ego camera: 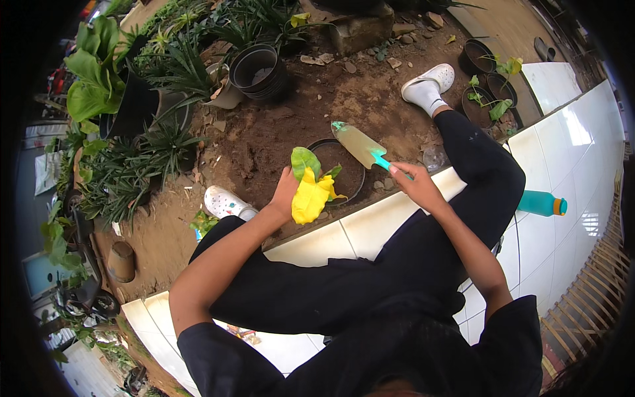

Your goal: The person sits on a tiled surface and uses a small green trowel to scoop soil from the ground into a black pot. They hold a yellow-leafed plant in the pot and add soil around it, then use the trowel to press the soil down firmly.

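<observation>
My right hand (419,187) grips the turquoise handle of a garden trowel (358,145). Its blade is coated with soil, with turquoise showing at the tip, and points away to the left over the far rim of a black plant pot (363,177). Soil lies inside that pot. At the pot's left side my left hand (285,193) is closed around a small plant (311,196) with yellow and green leaves. The leaves hide my fingers and the stem, so I cannot tell whether its base stands in the soil.
Loose soil (258,134) spreads beyond the pot. Stacked black pots (258,72) and spiky plants (149,154) stand at the far left. Small potted seedlings (488,94) are at the far right. White tiles (322,243) edge the bed; a turquoise bottle (538,203) lies beside my right knee.
</observation>
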Available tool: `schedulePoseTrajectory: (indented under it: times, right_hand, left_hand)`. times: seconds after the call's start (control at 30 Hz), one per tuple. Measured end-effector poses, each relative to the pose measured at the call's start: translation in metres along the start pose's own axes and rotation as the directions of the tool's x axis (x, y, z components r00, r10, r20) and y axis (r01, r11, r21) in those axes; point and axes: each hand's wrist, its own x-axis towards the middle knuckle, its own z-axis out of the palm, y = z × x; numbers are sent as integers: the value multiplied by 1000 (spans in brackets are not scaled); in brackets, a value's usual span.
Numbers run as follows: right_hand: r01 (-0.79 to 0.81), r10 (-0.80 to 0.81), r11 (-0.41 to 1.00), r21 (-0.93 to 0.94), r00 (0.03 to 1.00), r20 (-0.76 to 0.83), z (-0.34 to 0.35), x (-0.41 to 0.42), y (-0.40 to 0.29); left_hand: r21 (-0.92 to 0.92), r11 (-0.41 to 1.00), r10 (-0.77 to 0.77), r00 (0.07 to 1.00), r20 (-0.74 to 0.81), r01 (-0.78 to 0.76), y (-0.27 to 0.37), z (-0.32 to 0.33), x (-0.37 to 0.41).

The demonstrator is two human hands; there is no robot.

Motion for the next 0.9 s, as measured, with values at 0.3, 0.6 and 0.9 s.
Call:
schedulePoseTrajectory:
  times: [0.3,0.6,0.9]
  right_hand:
    - [156,-110,918,-365,983,146,-55,-24,-12]
    - [109,89,843,-526,938,336,-22,-45,-45]
    - [-111,247,909,-402,920,303,61,-71,-45]
  left_hand:
    - [-178,886,-415,904,102,428,-12,-1,20]
    - [-171,846,-444,845,299,505,-31,0,42]
    - [-143,824,-480,810,337,548,-12,-15,68]
